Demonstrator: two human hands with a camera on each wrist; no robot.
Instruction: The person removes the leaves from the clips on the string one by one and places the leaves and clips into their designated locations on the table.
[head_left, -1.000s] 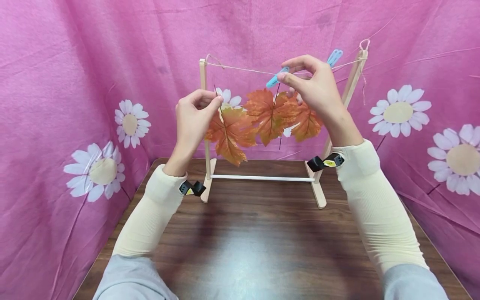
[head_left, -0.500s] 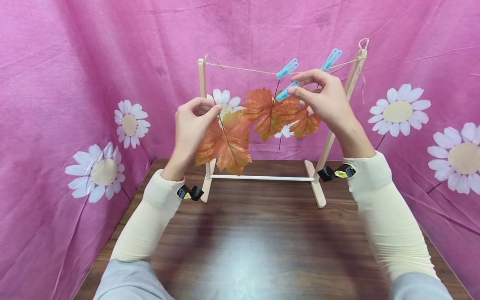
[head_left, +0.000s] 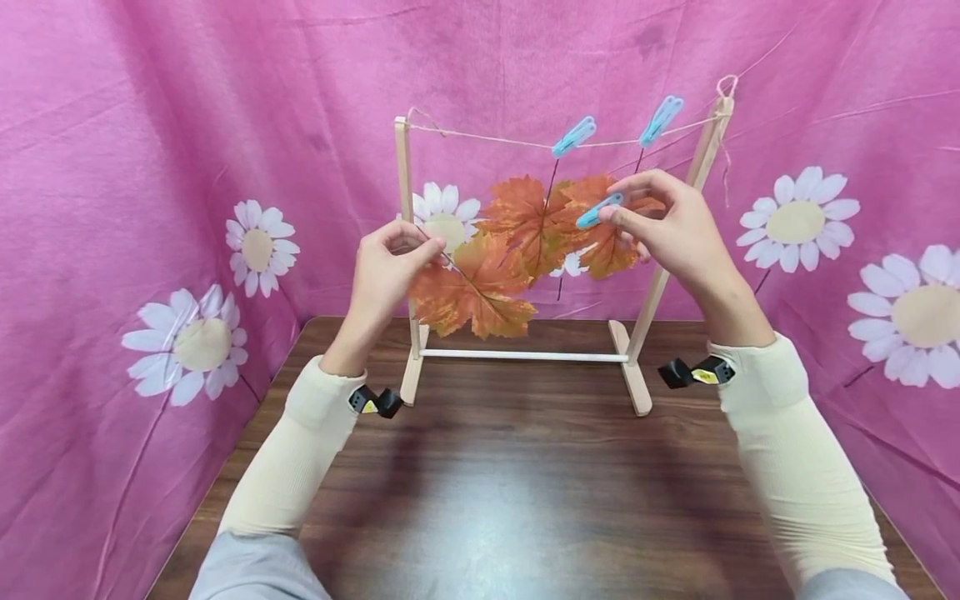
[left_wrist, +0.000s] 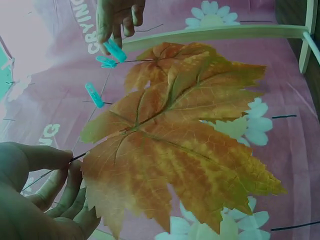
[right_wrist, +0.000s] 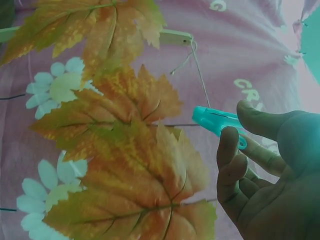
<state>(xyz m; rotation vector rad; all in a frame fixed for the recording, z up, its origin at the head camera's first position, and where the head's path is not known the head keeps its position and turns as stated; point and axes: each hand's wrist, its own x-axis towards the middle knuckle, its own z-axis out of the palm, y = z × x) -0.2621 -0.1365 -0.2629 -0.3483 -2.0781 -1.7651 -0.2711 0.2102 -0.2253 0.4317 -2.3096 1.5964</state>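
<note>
My left hand (head_left: 388,265) pinches the dark stem of an orange maple-like leaf (head_left: 480,292), which tilts out to the right in front of the stand's left post. Between thumb and fingers, my right hand (head_left: 671,225) holds a blue clothespin (head_left: 600,211), below the string and in front of the right hanging leaf (head_left: 607,250). Two more blue clothespins grip the string (head_left: 495,137): a middle clothespin (head_left: 573,137) bears the stem of another leaf (head_left: 528,217), and a right clothespin (head_left: 661,121) has a stem under it. In the right wrist view the held clothespin (right_wrist: 217,121) points left.
A wooden stand with a left post (head_left: 405,167) and a right post (head_left: 712,150) carries the string. Its white crossbar (head_left: 525,356) runs low between the feet, on a dark wood table (head_left: 480,467). Pink cloth (head_left: 495,50) with printed daisies surrounds the table.
The right hand has moved down and right from the string with a clothespin, uncovering the middle clothespin there. The left hand has lowered, and its leaf has swung from hanging to slanting right.
</note>
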